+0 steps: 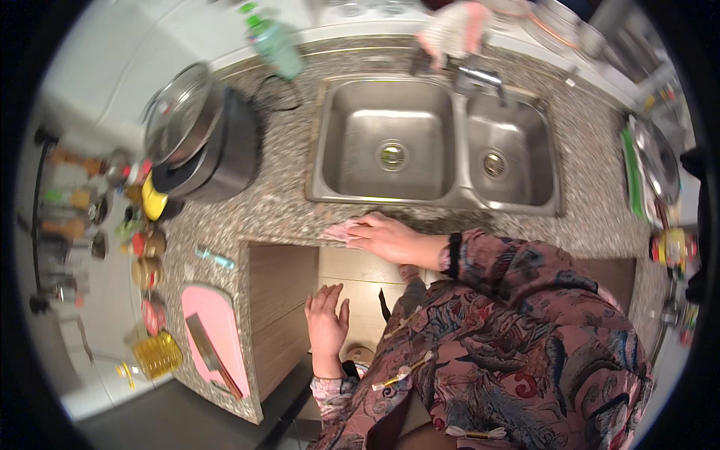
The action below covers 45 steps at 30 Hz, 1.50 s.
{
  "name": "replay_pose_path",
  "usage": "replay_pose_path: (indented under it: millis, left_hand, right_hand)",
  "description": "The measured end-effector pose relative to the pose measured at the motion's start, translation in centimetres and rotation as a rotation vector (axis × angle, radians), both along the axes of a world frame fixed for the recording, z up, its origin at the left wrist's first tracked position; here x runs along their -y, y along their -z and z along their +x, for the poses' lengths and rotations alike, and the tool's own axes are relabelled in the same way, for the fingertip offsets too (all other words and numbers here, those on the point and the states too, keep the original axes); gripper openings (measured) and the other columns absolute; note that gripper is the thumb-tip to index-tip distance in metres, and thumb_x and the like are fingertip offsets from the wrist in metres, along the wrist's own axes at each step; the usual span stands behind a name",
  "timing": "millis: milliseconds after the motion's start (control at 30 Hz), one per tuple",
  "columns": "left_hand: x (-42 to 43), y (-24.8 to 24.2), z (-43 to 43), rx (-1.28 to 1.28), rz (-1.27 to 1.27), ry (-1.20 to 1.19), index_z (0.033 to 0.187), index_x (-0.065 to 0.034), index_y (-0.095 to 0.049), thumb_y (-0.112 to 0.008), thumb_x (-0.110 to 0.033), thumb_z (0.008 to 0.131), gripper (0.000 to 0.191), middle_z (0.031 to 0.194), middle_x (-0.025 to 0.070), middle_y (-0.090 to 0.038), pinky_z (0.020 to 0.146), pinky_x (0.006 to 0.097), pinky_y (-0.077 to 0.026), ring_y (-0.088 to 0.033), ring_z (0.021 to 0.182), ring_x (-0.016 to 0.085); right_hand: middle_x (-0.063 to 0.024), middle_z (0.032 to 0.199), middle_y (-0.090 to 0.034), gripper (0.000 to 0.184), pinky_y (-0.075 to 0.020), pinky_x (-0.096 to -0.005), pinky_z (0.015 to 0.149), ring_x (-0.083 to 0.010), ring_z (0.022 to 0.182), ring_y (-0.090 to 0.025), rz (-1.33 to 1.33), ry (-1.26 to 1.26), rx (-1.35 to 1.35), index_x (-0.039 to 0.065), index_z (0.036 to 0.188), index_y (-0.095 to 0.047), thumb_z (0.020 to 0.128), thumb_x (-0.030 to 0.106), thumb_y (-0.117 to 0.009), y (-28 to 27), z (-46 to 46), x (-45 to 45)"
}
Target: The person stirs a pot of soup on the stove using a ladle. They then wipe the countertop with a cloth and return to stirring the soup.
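Note:
My right hand point(384, 235) presses a crumpled pink cloth point(339, 230) against the front edge of the speckled stone countertop point(284, 222), just before the sink. Part of the cloth lies hidden under my fingers. My left hand point(327, 319) hangs over the floor beside the wooden cabinet, fingers apart, holding nothing. Beyond my right hand is a steel double sink, with a large left basin point(360, 169) and a smaller right basin point(514, 183). A chrome faucet point(478, 79) stands behind the two basins.
On the left are a dark pot point(239, 146) with a glass lid point(185, 121), several jars point(147, 273) and an oil bottle point(157, 355). A cleaver point(205, 343) lies on a pink cutting board point(222, 315) near the edge. A light-blue peeler-like tool point(215, 258) and a green bottle point(278, 50) also stand out.

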<state>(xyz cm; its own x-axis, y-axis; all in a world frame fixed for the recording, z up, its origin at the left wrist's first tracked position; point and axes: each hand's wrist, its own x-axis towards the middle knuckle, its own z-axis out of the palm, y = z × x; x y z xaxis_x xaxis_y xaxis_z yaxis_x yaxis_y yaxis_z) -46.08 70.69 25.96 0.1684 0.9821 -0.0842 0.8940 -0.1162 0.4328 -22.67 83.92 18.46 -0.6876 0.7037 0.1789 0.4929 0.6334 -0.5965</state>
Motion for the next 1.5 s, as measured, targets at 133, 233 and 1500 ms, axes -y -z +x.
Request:
replay_pose_path:
  millis: [133, 233, 1500]
  left_hand:
    - [-3.5, 0.3, 5.2, -0.006, -0.016, 0.242, 0.125, -0.0096, -0.067, -0.07, -0.016, 0.091, 0.034, 0.123, 0.0136, -0.068, 0.112, 0.0533, -0.038, -0.06, 0.123, 0.033]
    - [-5.4, 0.4, 9.1, -0.007, 0.007, 0.394, 0.125, -0.0125, -0.068, -0.07, -0.02, 0.092, 0.034, 0.124, 0.0097, -0.068, 0.11, 0.0534, -0.039, -0.06, 0.125, 0.03]
    - [4.3, 0.7, 36.0, 0.024, -0.04, 0.317, 0.126, -0.0086, -0.067, -0.072, -0.016, 0.089, 0.038, 0.125, 0.013, -0.068, 0.108, 0.05, -0.041, -0.058, 0.125, 0.034]
  right_hand:
    - [0.0034, 0.142, -0.058, 0.045, -0.0448, -0.0373, 0.113, -0.0257, 0.132, -0.053, 0.25, 0.011, 0.062, 0.023, 0.134, -0.065, 0.09, 0.016, -0.06, -0.5, 14.7, 6.0]
    - [0.0062, 0.143, -0.058, 0.047, -0.0456, -0.0367, 0.112, -0.0241, 0.131, -0.053, 0.139, 0.172, 0.269, 0.027, 0.13, -0.068, 0.085, 0.012, -0.062, -1.4, 25.7, 11.9]
    - [-0.0021, 0.142, -0.057, 0.067, -0.0548, -0.0377, 0.095, -0.0244, 0.116, -0.056, 0.132, 0.806, 0.569, 0.023, 0.147, -0.053, 0.086, -0.006, -0.059, 2.5, 54.5, 19.2]
